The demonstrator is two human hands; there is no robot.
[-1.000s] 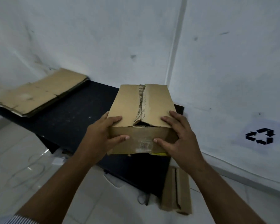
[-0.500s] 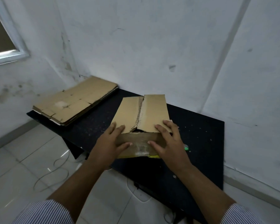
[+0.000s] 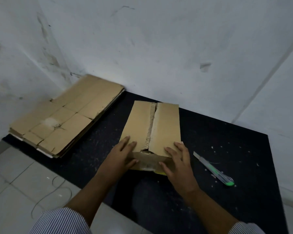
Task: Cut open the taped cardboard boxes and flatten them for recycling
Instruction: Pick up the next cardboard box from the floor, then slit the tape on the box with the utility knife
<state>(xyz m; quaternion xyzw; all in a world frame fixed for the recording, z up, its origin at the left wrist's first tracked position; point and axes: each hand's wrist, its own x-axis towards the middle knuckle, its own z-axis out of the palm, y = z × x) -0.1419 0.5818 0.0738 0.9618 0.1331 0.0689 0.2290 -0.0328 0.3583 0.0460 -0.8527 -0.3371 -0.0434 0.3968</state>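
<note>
Hands, the left hand (image 3: 123, 156) and the right hand (image 3: 178, 164), grip the near corners of the brown cardboard box (image 3: 167, 125), likely to hold it steady on the black table (image 3: 227, 141).

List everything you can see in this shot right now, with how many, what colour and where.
cardboard box: one, brown, middle of the table, top seam split open
flattened cardboard: one stack, sheet count unclear, brown, far left of the table against the wall
utility knife: one, green and grey, on the table right of the box
table: one, black, speckled with pale scraps
cable: one, thin, looped on the floor at left
floor tiles: pale, lower left
walls: white, scuffed, behind the table
left hand: holds the box's near left corner
right hand: holds the box's near right corner
</note>
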